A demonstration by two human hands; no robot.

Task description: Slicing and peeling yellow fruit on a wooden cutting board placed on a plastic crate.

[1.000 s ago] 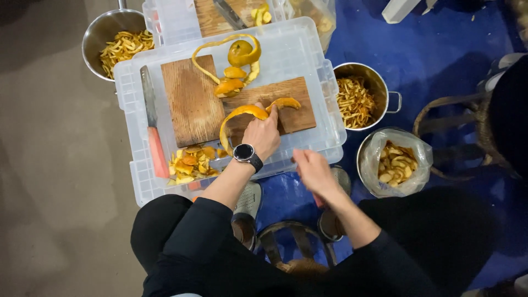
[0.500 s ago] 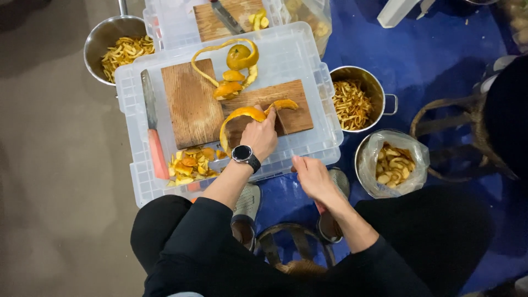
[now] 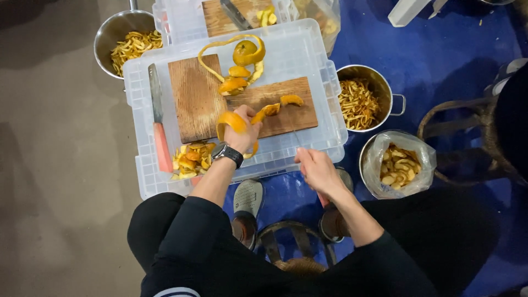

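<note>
A curling strip of orange citrus peel (image 3: 234, 122) lies on a brown wooden cutting board (image 3: 231, 104), its near end pinched in the left hand (image 3: 242, 135) while the far end trails right in an arc across the grain. The board sits flat on the lid of a clear plastic storage box (image 3: 308, 55).

Left hand (image 3: 242, 135) — watch on its wrist — reaches forward over the wooden board's (image 3: 192, 99) near edge, fingers curled; right hand (image 3: 318, 170) hangs short of the board, loosely closed.
</note>
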